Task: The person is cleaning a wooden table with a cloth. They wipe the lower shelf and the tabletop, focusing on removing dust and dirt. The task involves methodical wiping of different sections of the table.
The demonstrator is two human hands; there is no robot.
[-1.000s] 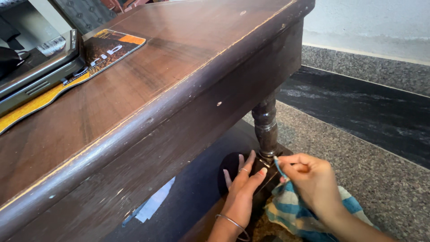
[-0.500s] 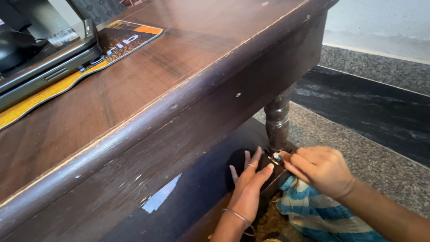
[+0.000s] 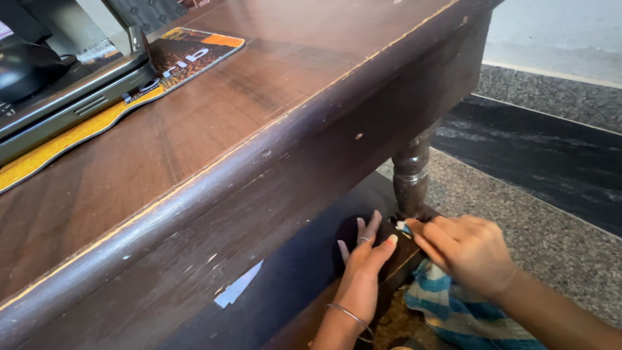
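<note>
Striped cloth, blue and pale, bunched low at the right beside the table's foot; your right hand lies on top of it, fingers curled, fingertips pinching a small pale-and-blue bit of the cloth against the dark block at the base of the table leg. How tightly the rest of the cloth is gripped under the palm you cannot tell.

Your left hand: flat and open, fingers spread, pressed against the lower wooden rail just left of that leg, thumb tip close to your right fingertips. It holds nothing. A ring shows on one finger and a thin bangle sits on the wrist.

Table: dark brown wood, worn along the front edge, with a pale scrap stuck on its apron. The turned leg stands upright at the right front corner.

On the tabletop, far left: a laptop, partly open, resting on an orange and dark mat.

Floor: grey speckled stone, with a dark polished strip beyond it.
</note>
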